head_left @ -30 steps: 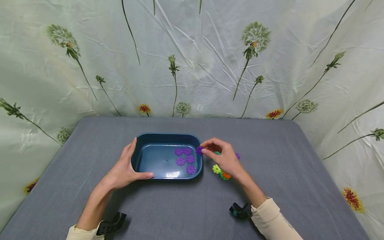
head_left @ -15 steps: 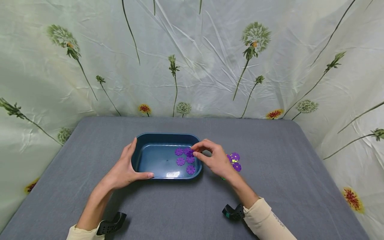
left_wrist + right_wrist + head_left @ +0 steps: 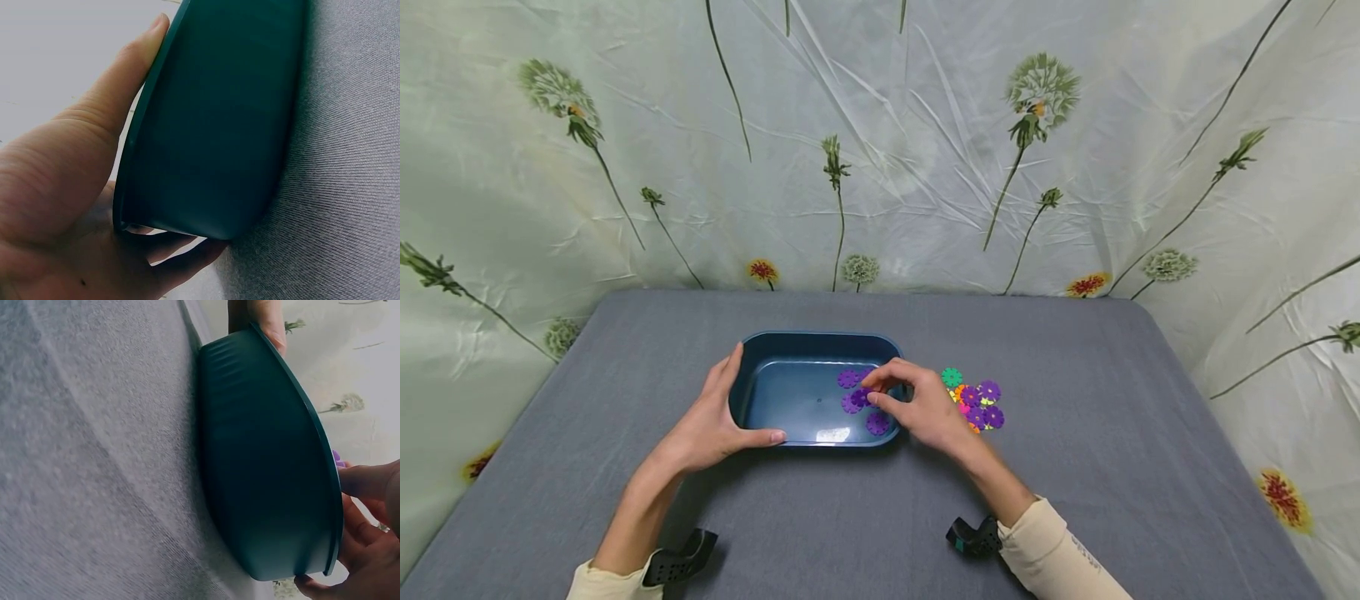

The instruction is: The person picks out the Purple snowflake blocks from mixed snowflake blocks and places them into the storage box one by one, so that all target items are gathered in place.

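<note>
A dark blue plastic tub (image 3: 790,392) rests on the cloth-covered table. My left hand (image 3: 711,417) grips its left end, thumb over the near rim and fingers along the outer wall, as the left wrist view shows too. Over the tub's right part, my right hand (image 3: 917,404) pinches a purple notched flower disc (image 3: 860,397) between thumb and fingertips. Several like it, such as this purple disc (image 3: 877,424), lie inside below the hand, some partly hidden by it. In the right wrist view a sliver of purple (image 3: 338,459) shows at the fingertips above the rim.
Right of the tub lies a loose pile of flower discs (image 3: 976,400) in purple, yellow, orange and pink, with a green disc (image 3: 952,377) at its far edge. The right forearm passes close in front of the pile. A patterned curtain (image 3: 880,167) hangs behind the table.
The right hand has carried the purple disc left from the tub's right rim to above the discs inside, uncovering more of the pile. The left hand and tub have stayed put.
</note>
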{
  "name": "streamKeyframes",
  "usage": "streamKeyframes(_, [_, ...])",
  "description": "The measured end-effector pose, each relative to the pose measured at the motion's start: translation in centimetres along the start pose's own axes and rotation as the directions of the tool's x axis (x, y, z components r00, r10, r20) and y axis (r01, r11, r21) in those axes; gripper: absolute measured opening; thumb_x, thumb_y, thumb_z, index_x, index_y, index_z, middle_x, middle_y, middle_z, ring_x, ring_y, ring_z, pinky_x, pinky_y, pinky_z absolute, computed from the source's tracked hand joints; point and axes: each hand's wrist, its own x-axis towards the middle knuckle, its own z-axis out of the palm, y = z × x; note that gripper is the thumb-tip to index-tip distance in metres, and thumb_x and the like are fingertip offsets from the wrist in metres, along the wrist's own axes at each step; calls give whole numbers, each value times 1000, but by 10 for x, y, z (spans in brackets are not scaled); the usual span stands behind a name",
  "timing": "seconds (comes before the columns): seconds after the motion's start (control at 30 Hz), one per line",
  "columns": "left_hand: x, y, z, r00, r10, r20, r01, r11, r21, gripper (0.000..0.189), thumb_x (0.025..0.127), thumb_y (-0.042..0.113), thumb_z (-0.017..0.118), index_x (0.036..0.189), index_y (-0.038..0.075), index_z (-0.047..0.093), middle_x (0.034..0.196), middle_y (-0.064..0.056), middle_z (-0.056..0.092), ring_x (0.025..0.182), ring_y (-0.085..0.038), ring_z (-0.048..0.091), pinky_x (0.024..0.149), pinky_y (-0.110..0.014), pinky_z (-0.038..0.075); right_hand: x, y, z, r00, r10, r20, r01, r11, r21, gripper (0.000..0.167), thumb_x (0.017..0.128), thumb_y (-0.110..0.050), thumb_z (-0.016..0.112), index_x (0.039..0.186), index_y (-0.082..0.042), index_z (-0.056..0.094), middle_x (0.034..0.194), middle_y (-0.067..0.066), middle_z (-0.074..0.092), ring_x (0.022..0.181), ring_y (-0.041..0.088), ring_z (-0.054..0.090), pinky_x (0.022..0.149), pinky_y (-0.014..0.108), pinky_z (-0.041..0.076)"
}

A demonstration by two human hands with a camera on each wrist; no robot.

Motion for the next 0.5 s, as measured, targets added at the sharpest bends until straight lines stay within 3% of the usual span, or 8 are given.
streamKeyframes(0.27, [0, 0, 1, 1000, -7, -3, 7, 1000, 12, 144, 73, 44, 94, 168, 10, -9, 169, -32, 7, 149, -58, 26, 113, -77, 32, -3, -1, 7, 999, -16, 36, 18, 998, -57, 10, 94, -7, 76, 102, -13, 78, 99, 2, 75, 91, 11, 67, 84, 35, 57])
streamKeyframes(0.5, [0, 1, 1, 1000, -11, -9, 12, 1000, 13, 144, 73, 44, 94, 168, 11, -8, 169, -32, 7, 149, -58, 25, 113, -77, 32, -1, -2, 12, 999, -43, 27, 47, 984, -171, 8, 90, -9, 80, 97, -12, 78, 89, -2, 76, 83, 6, 68, 110, 56, 40])
